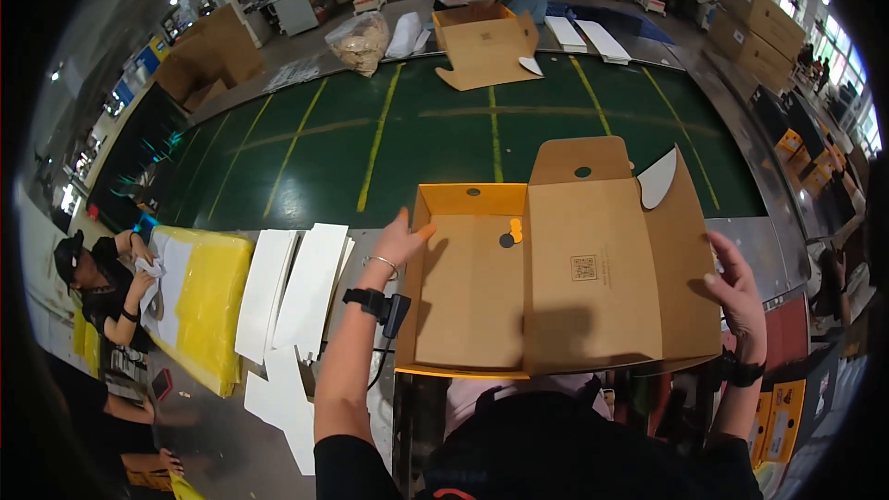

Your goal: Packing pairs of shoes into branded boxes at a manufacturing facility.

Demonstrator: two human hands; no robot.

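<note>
An opened cardboard shoebox [470, 306], brown inside with an orange rim, lies in front of me above the near table edge. Its hinged lid [594, 278] is folded out flat to the right, with a printed square code on it and side flaps raised. My left hand [398, 245] grips the box's left wall, thumb over the top edge. My right hand [738, 287] holds the lid's right flap, thumb on its inner face and fingers along the edge. A small orange and dark round mark [511, 233] shows inside the box, near its far right corner.
A green conveyor belt [444, 139] with yellow lines runs across beyond the box. White card sheets [310, 287] and a yellow-wrapped stack [199, 306] lie at left. Opposite, a person handles white paper over another open box [491, 46]. More orange boxes [785, 421] stand at right.
</note>
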